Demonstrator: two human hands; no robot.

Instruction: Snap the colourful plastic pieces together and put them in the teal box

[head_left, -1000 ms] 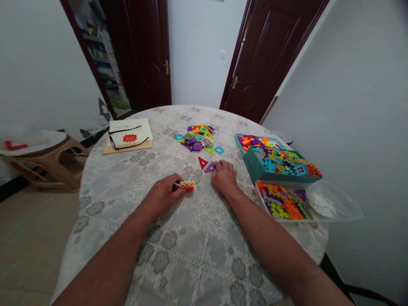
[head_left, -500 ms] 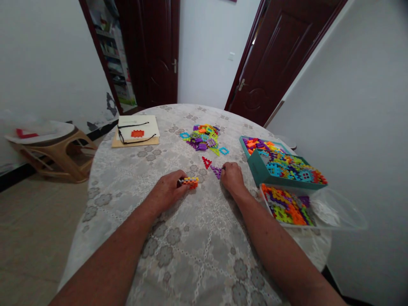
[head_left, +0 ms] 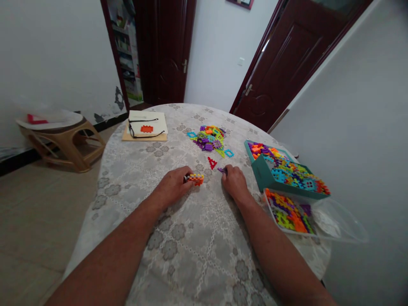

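My left hand is closed around an assembly of interlocking plastic pieces, yellow and white on top and orange-red below; part of it is hidden in my fingers. A purple interlocking piece is pinched in my right hand, mostly covered by the fingers. Just beyond and between both hands, a red triangular piece lies flat on the tablecloth. Farther back sits a heap of mixed interlocking pieces, with a light-blue ring-shaped piece at its right front edge.
At the right stand a teal box and a clear plastic tub, both filled with colourful pieces. Eyeglasses and an orange-red piece rest on a pale book or board at the back left. A brown stool stands beyond the table.
My right hand has taken up the purple triangle, which lay flat and now shows nearly edge-on. The left hand keeps its assembly. The whole view has shifted slightly.
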